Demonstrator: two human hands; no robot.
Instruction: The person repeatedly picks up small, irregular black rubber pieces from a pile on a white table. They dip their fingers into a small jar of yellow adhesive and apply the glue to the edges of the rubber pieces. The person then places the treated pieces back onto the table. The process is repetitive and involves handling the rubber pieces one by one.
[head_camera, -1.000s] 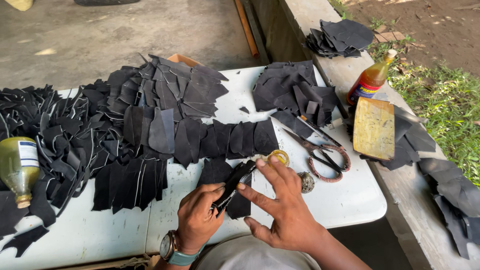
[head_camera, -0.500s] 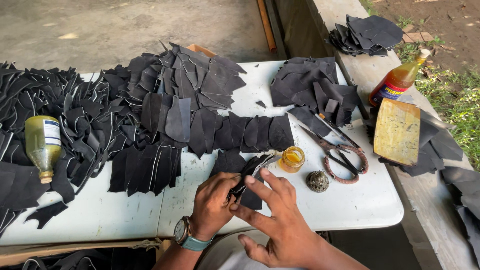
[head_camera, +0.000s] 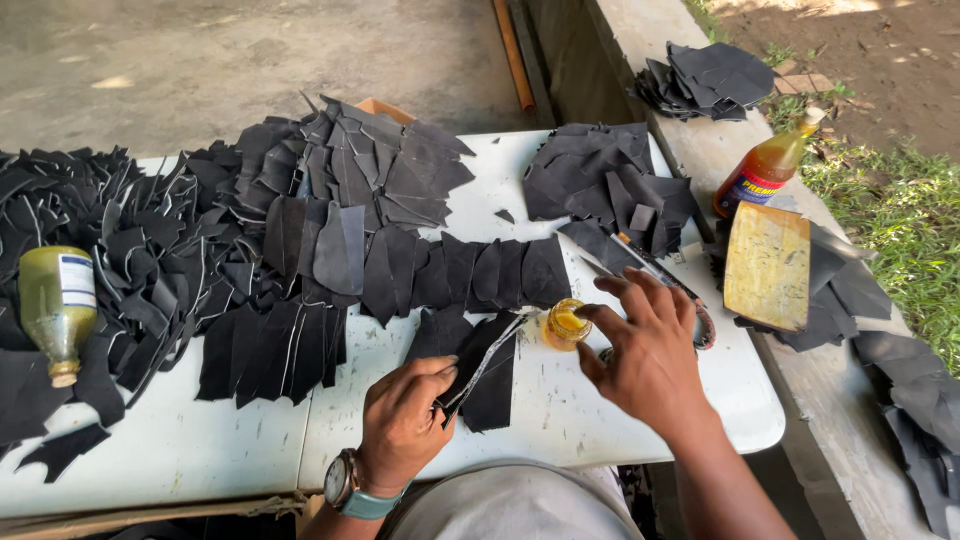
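Your left hand (head_camera: 405, 420) is sitting at 6 o'clock on the white plastic folding table (head_camera: 640, 420), fingers curled shut and pinching a dark, roughly cut leather piece (head_camera: 480, 375) by its near edge; the piece is lying flat at about 1 o'clock from that hand, a pale line running along its edge. Your right hand (head_camera: 645, 350) is hovering at 3 o'clock from the piece, fingers spread apart, the forefinger tip reaching toward the small round open jar of amber glue (head_camera: 565, 325); you are gripping nothing with it, and contact with the jar cannot be told. The jar is standing just beside the piece's far right corner. Partly hidden under your right hand, a pair of metal scissors (head_camera: 640, 265) is lying at 12 o'clock from it. A row of overlapping dark leather pieces (head_camera: 450, 270) is running at 12 o'clock from your left hand, with heaped dark offcuts (head_camera: 130, 260) at 9 to 10 o'clock. A yellowish glass bottle (head_camera: 55, 310) is lying on its side at 9 o'clock. On the concrete ledge at 2 o'clock, an amber plastic bottle (head_camera: 765, 165) is standing above a yellowed flat board (head_camera: 768, 265).
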